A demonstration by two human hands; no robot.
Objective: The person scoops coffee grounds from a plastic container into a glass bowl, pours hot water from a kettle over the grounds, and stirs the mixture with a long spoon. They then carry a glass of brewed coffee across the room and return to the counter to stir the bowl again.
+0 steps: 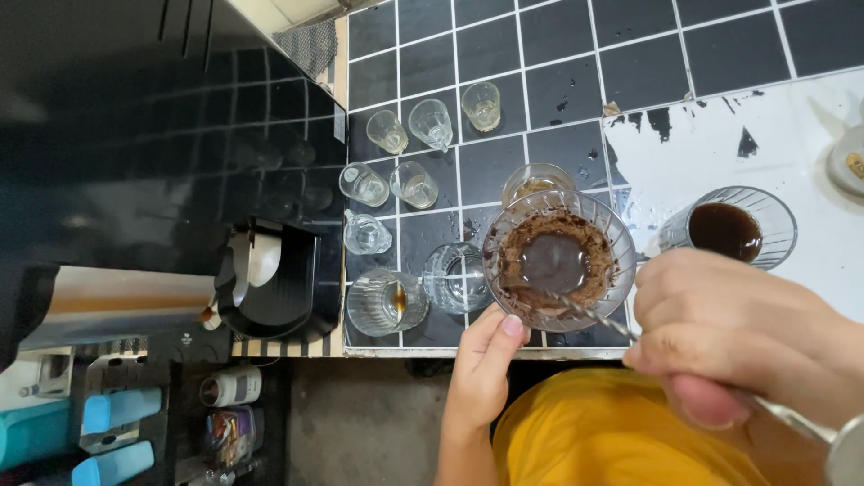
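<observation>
My left hand point(481, 364) grips the near side of a ribbed glass point(612, 236) at the counter's front edge; the glass holds dark brown liquid with brown residue up its inner wall. My right hand point(729, 337) is closed on the handle of a twisted metal spoon point(585, 312), whose tip dips into that glass. Just right of it stands a second ribbed glass point(751, 225) filled with dark liquid.
Several small empty glasses point(413, 184) stand on the black tiled counter point(558, 81), plus two bigger ones point(385, 302) near the front edge. A white sheet point(792, 135) covers the counter's right part. A black machine point(270, 279) sits left. Bottles point(229, 385) lie on the floor below.
</observation>
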